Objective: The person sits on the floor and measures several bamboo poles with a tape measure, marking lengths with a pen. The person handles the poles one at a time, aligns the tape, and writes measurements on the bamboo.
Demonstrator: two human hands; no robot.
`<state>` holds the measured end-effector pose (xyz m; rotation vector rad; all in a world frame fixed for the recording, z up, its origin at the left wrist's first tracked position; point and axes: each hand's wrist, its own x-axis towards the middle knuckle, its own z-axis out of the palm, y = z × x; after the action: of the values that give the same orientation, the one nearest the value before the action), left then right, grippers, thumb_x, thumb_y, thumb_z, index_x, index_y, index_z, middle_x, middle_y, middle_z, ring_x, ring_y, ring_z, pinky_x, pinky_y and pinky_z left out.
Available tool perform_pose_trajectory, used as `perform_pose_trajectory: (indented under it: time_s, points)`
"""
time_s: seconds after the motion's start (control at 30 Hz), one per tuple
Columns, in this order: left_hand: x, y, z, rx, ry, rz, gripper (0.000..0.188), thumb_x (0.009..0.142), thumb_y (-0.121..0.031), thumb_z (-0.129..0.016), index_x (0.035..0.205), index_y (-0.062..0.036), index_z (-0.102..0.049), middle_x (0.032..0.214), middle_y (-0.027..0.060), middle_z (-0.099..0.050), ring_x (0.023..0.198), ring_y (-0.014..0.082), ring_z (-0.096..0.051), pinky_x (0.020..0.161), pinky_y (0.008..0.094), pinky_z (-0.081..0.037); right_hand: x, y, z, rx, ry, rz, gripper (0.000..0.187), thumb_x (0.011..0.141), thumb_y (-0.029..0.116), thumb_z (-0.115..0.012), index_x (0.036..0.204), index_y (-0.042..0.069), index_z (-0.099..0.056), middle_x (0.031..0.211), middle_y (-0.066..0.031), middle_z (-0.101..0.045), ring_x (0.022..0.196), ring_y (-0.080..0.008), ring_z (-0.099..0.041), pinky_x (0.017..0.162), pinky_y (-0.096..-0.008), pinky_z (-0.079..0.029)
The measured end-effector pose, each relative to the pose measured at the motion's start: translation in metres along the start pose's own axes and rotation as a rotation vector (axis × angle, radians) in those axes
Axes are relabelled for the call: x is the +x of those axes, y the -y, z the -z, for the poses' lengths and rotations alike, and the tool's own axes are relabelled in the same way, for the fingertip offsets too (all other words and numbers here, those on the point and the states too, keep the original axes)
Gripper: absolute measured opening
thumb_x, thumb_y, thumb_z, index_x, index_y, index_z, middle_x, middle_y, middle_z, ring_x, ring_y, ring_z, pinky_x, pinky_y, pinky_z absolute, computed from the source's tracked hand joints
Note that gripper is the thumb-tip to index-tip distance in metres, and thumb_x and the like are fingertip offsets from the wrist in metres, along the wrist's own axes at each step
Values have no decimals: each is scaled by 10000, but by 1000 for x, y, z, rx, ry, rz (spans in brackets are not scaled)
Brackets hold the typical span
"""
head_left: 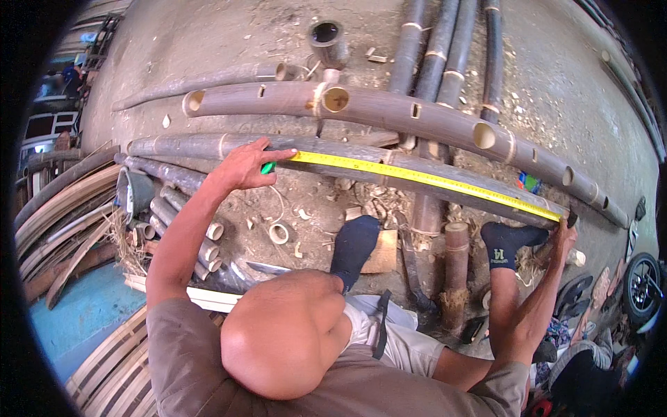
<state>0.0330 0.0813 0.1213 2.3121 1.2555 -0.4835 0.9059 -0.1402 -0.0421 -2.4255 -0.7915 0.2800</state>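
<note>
A yellow tape measure point(424, 179) is stretched along a long dark bamboo pole point(208, 146) lying on the floor. Left hand point(248, 165) fingers are pinched on the tape's case; right hand point(564, 235) fingers are clamped on its far end. The tape is judged thin and springy – best held at both ends; the pole looks stiff and heavy.

A yellow tape measure point(424, 178) is stretched flat along a long dark bamboo pole point(347, 156), running from the middle of the frame down toward the right edge. The pole (grey-brown, ringed with pale joints) lies slanting across the dusty ground, its left end reaching mid-left.
</note>
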Motion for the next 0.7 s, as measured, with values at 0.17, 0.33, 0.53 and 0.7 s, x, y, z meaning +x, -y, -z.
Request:
perform_pose_trajectory:
  time_s: [0.17, 0.33, 0.53, 0.7]
  points:
    - [-2, 20, -6, 73, 15, 47, 758, 768, -335, -717, 1505, -438, -570, 1043, 150, -563, 1044, 351, -637, 879, 490, -531, 10, -9, 0, 81, 34, -80, 387, 976, 393, -681, 846, 30, -658, 664, -63, -617, 550, -196, -608, 502, -374, -480]
    - [3, 24, -12, 106, 21, 44, 720, 785, -374, -702, 1492, -445, -582, 1042, 164, -599, 1038, 359, -665, 887, 503, -547, 7, 7, -2, -103, -17, -93, 387, 964, 386, -666, 866, 12, -659, 697, -84, -646, 541, -214, -613, 501, -401, -484]
    - [5, 22, -11, 105, 35, 48, 734, 774, -342, -686, 1495, -436, -580, 1065, 165, -596, 1059, 361, -657, 883, 490, -548, -45, 79, -16, -164, -421, -64, 525, 977, 417, -517, 908, -78, -677, 818, -188, -745, 770, -280, -728, 713, -447, -545]
    - [-3, 29, -17, 79, 33, 27, 741, 772, -338, -684, 1502, -408, -581, 1106, 179, -608, 1076, 378, -662, 912, 501, -546, -231, 230, -98, -325, -65, 643, 422, 1041, 255, -448, 838, 11, -725, 720, -132, -736, 637, -262, -677, 666, -404, -550]
